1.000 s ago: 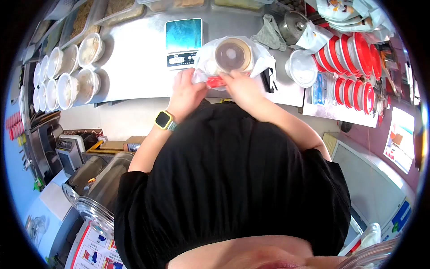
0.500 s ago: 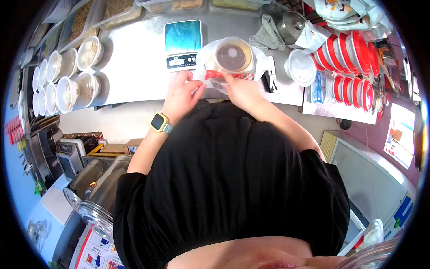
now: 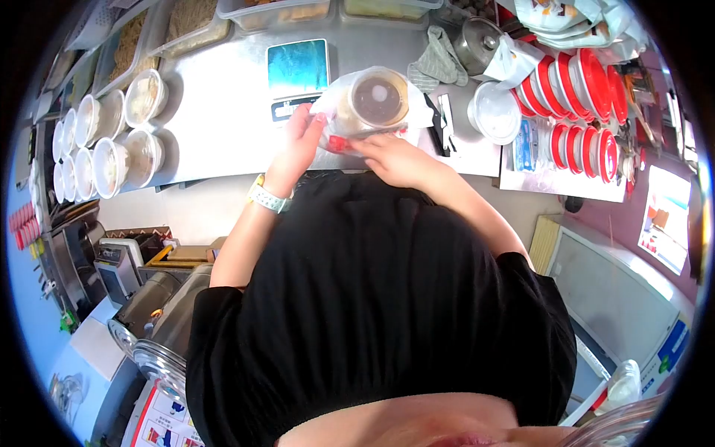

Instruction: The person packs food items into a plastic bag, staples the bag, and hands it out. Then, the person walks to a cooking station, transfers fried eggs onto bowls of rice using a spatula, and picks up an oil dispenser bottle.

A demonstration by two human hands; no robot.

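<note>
Leaning over a steel worktop [image 3: 216, 97] with 2 bare hands at a translucent white plastic bag [image 3: 326, 108]. Touching the bag's left side with the fingertips of the left hand [image 3: 296, 145], fingers raised and partly bent; cannot tell whether pinching the film. Laying the right hand [image 3: 398, 158] across the bag's near side, fingers stretched out, tips beside the red print. Having a round tub with dark brown contents [image 3: 379, 99] just beyond the right hand, near the worktop's front edge, with the bag around it. Facing a digital scale [image 3: 298, 65] just beyond the left hand. Can see a grey cloth [image 3: 438, 61] beyond the bag to the right and, far left, 2 rows of plastic bowls [image 3: 145, 97].
</note>
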